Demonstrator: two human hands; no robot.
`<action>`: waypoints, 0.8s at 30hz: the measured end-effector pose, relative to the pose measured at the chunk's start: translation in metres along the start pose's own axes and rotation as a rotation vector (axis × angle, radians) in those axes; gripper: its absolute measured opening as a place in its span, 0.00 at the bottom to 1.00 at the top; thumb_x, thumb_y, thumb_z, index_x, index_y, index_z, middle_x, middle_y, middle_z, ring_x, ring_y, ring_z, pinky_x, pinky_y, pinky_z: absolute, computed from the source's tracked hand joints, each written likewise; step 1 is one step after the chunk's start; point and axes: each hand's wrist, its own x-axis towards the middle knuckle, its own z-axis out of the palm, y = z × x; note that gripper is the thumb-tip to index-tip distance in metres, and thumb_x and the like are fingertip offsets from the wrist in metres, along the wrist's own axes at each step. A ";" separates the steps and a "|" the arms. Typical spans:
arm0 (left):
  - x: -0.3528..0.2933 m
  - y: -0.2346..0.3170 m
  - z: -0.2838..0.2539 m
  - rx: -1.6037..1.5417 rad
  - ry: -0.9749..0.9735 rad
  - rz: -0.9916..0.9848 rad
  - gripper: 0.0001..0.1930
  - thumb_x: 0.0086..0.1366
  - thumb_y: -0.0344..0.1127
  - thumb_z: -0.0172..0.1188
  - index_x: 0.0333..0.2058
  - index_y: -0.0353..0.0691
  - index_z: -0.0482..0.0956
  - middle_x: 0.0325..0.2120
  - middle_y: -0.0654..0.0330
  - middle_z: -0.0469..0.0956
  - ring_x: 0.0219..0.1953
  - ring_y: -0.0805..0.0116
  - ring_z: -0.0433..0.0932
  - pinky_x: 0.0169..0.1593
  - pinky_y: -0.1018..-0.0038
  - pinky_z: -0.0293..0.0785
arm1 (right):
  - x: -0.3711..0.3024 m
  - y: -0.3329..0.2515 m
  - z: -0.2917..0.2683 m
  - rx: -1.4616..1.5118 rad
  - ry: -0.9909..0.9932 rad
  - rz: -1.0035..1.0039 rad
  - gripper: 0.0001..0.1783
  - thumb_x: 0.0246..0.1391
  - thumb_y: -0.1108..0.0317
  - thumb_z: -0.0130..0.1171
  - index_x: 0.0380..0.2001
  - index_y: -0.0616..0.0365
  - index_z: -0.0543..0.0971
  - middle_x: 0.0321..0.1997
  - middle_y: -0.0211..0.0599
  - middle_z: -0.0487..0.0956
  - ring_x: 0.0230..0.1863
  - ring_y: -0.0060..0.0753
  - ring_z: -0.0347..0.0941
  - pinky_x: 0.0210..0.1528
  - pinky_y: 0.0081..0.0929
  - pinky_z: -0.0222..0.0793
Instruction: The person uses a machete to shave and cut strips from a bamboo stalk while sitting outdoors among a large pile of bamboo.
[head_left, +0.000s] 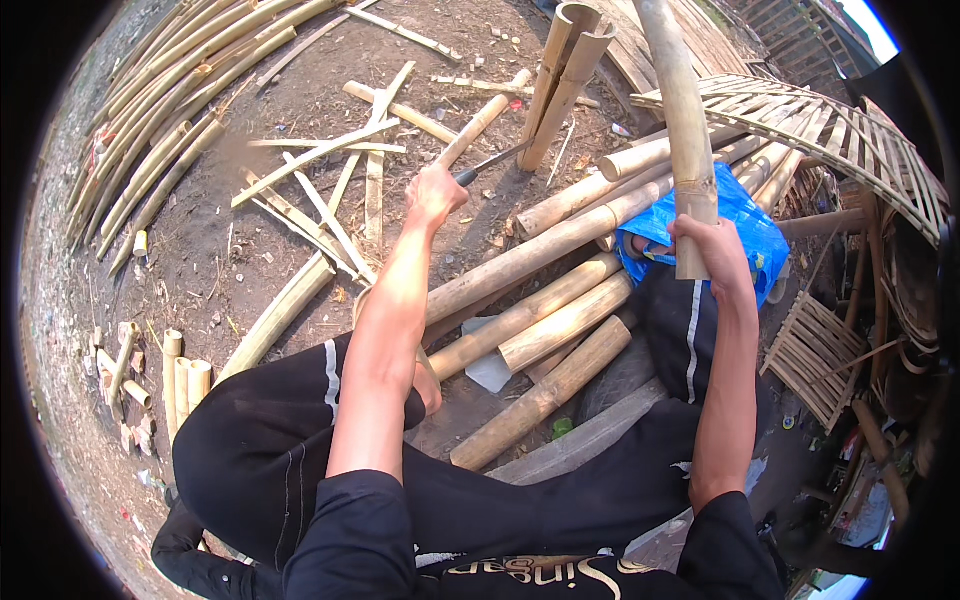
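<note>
While the person sits low over the dirt ground (215, 250) with dark trousers and black sleeves filling the near part of the view, the left hand (436, 195) is raised out in front, its fingers clenched around the dark handle of a thin metal-bladed knife (492, 163) whose blade points away to the far right, toward a pair of split tan bamboo halves (562, 80) standing upright. The right hand (706, 248) is wrapped tight around the lower end of a thick pale bamboo pole (683, 130), which rises nearly upright and runs out of the far edge of the view; its cut lower end shows just below the fist. Behind that hand lies a crumpled blue plastic sheet (752, 235). Between the two arms a stack of round tan bamboo culms (545, 310) lies slanted on the ground, near left to far right. Thin split bamboo strips (320, 185) are scattered on the dirt to the left of the knife hand, and a long bundle of whole poles (165, 120) lies along the far left. A woven bamboo lattice panel (815, 125) curves across the far right.
</note>
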 end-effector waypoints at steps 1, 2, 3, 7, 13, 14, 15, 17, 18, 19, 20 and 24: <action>0.001 0.001 0.002 0.055 0.009 0.055 0.16 0.53 0.36 0.62 0.37 0.30 0.85 0.33 0.41 0.84 0.40 0.47 0.86 0.46 0.58 0.81 | -0.009 -0.021 -0.012 -0.007 0.062 -0.070 0.14 0.44 0.64 0.66 0.32 0.64 0.82 0.28 0.35 0.81 0.27 0.24 0.77 0.29 0.24 0.72; 0.002 0.002 0.004 0.119 0.019 0.101 0.16 0.52 0.35 0.63 0.36 0.30 0.85 0.32 0.42 0.85 0.39 0.47 0.86 0.45 0.59 0.81 | -0.018 -0.037 -0.023 0.028 0.114 -0.209 0.16 0.44 0.63 0.67 0.34 0.64 0.81 0.28 0.35 0.80 0.27 0.25 0.77 0.29 0.24 0.72; 0.002 0.004 0.007 0.129 0.042 0.105 0.15 0.52 0.35 0.63 0.36 0.30 0.85 0.31 0.42 0.84 0.38 0.48 0.86 0.44 0.59 0.81 | -0.024 -0.050 -0.032 0.059 0.183 -0.294 0.17 0.45 0.63 0.68 0.36 0.63 0.80 0.28 0.34 0.80 0.27 0.24 0.77 0.29 0.24 0.72; 0.004 0.007 0.019 0.136 0.083 0.034 0.13 0.50 0.33 0.62 0.33 0.32 0.86 0.30 0.43 0.84 0.37 0.48 0.86 0.41 0.59 0.81 | -0.033 -0.074 -0.052 0.137 0.421 -0.566 0.14 0.47 0.65 0.68 0.34 0.64 0.81 0.29 0.37 0.82 0.31 0.27 0.79 0.37 0.25 0.74; 0.020 -0.007 0.008 0.151 0.073 0.002 0.12 0.53 0.33 0.58 0.31 0.33 0.87 0.29 0.43 0.84 0.36 0.46 0.86 0.40 0.59 0.80 | 0.024 0.019 0.087 0.149 0.457 -0.487 0.12 0.42 0.69 0.72 0.28 0.65 0.83 0.31 0.35 0.84 0.30 0.24 0.80 0.38 0.26 0.75; 0.024 -0.009 0.004 0.219 0.060 0.052 0.12 0.53 0.34 0.58 0.31 0.34 0.87 0.29 0.43 0.85 0.35 0.47 0.86 0.40 0.59 0.80 | 0.028 0.051 0.114 0.001 0.203 -0.148 0.18 0.42 0.66 0.72 0.32 0.69 0.80 0.33 0.41 0.83 0.32 0.32 0.80 0.41 0.29 0.74; 0.029 -0.009 -0.001 0.269 0.030 0.048 0.12 0.54 0.37 0.61 0.31 0.35 0.87 0.29 0.44 0.85 0.34 0.48 0.86 0.41 0.60 0.79 | 0.034 0.081 0.125 -0.431 -0.041 0.193 0.20 0.44 0.66 0.69 0.37 0.69 0.77 0.32 0.44 0.82 0.28 0.36 0.79 0.37 0.31 0.76; 0.040 -0.010 -0.010 0.319 0.052 0.074 0.12 0.53 0.36 0.62 0.31 0.35 0.88 0.28 0.44 0.84 0.32 0.49 0.86 0.41 0.62 0.78 | 0.052 0.122 0.132 0.011 -0.227 0.423 0.21 0.45 0.66 0.67 0.40 0.68 0.75 0.29 0.44 0.80 0.25 0.37 0.78 0.33 0.33 0.76; 0.045 -0.009 -0.012 0.317 0.081 0.054 0.11 0.51 0.36 0.63 0.29 0.37 0.88 0.27 0.45 0.85 0.31 0.52 0.86 0.41 0.63 0.76 | 0.058 0.132 0.129 0.190 -0.282 0.551 0.21 0.46 0.67 0.65 0.42 0.67 0.74 0.28 0.43 0.79 0.24 0.37 0.77 0.32 0.34 0.77; 0.048 -0.010 -0.013 0.342 0.080 0.073 0.10 0.51 0.36 0.63 0.29 0.37 0.88 0.27 0.46 0.85 0.31 0.53 0.86 0.41 0.64 0.76 | 0.063 0.133 0.115 0.567 -0.335 0.570 0.21 0.47 0.69 0.63 0.44 0.65 0.72 0.25 0.40 0.76 0.21 0.33 0.75 0.26 0.33 0.75; 0.050 -0.009 -0.013 0.374 0.078 0.102 0.10 0.51 0.36 0.63 0.29 0.37 0.88 0.27 0.47 0.85 0.31 0.54 0.86 0.41 0.64 0.76 | 0.062 0.126 0.102 0.504 -0.411 0.573 0.21 0.47 0.68 0.64 0.43 0.65 0.73 0.25 0.40 0.77 0.22 0.32 0.76 0.27 0.32 0.75; 0.050 -0.004 -0.020 0.363 0.068 0.146 0.17 0.52 0.48 0.64 0.28 0.39 0.88 0.26 0.48 0.85 0.30 0.54 0.86 0.37 0.64 0.78 | 0.025 0.035 0.046 0.126 -0.318 0.255 0.18 0.45 0.63 0.67 0.37 0.64 0.80 0.29 0.38 0.80 0.24 0.28 0.77 0.30 0.27 0.75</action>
